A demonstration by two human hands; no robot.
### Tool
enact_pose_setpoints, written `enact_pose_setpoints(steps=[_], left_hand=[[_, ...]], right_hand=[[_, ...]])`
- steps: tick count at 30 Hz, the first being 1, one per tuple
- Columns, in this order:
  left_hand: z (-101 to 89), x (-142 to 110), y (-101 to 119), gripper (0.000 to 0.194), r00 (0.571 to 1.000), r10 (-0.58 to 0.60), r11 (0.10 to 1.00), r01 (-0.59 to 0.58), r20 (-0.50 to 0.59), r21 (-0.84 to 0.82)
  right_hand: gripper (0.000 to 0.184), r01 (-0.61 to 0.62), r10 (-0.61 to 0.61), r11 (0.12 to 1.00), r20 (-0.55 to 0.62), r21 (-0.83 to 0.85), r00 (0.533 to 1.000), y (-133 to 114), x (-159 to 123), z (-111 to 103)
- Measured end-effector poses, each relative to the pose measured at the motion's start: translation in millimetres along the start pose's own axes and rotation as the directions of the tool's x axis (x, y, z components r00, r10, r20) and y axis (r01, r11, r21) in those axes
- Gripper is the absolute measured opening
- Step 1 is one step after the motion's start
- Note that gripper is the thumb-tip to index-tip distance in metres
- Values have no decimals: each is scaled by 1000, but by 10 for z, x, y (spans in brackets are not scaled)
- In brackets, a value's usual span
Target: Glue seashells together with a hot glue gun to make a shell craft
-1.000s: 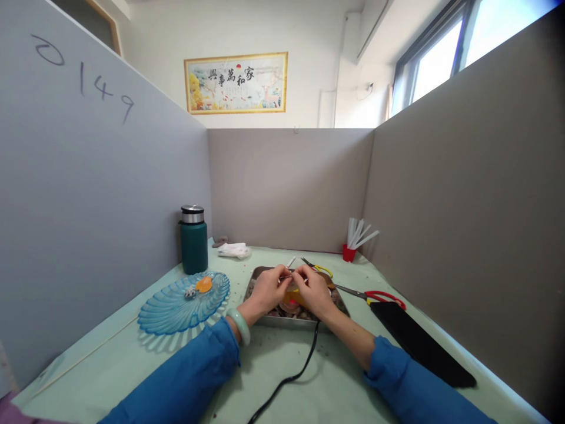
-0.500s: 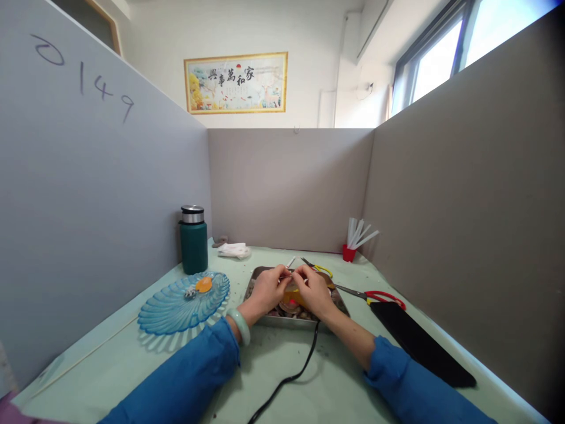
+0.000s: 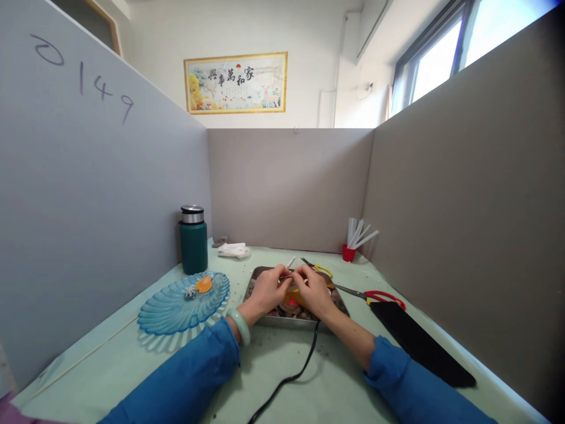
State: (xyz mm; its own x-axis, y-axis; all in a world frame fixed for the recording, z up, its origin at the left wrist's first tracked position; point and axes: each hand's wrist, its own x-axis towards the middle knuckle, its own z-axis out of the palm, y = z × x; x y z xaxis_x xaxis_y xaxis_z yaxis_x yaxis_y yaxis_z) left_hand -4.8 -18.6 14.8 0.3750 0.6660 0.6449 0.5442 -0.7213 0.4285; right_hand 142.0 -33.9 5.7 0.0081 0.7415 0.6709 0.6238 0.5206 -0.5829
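Both of my hands meet over a metal tray that holds brownish pieces and an orange-yellow tool with a small red light. My left hand, with a pale green bangle at the wrist, is pinched closed. My right hand pinches too, its fingertips almost touching the left ones. What lies between the fingertips is too small and too covered to name. Just behind them a thin white stick juts up; I cannot tell whether a hand holds it.
A blue shell-shaped plate carries orange and silvery pieces at left, near a green bottle. At right lie red-handled scissors and a black strip. Behind stand yellow-handled scissors and a red cup of white sticks. A black cord runs forward.
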Motion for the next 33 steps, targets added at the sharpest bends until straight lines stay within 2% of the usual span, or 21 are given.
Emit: enact_pose_setpoints(steps=[33], left_hand=[[-7, -2, 9, 15, 1000, -11, 1000, 11, 6, 20]], right_hand=[[18, 6, -6, 1000, 3, 12, 1000, -6, -1, -7]])
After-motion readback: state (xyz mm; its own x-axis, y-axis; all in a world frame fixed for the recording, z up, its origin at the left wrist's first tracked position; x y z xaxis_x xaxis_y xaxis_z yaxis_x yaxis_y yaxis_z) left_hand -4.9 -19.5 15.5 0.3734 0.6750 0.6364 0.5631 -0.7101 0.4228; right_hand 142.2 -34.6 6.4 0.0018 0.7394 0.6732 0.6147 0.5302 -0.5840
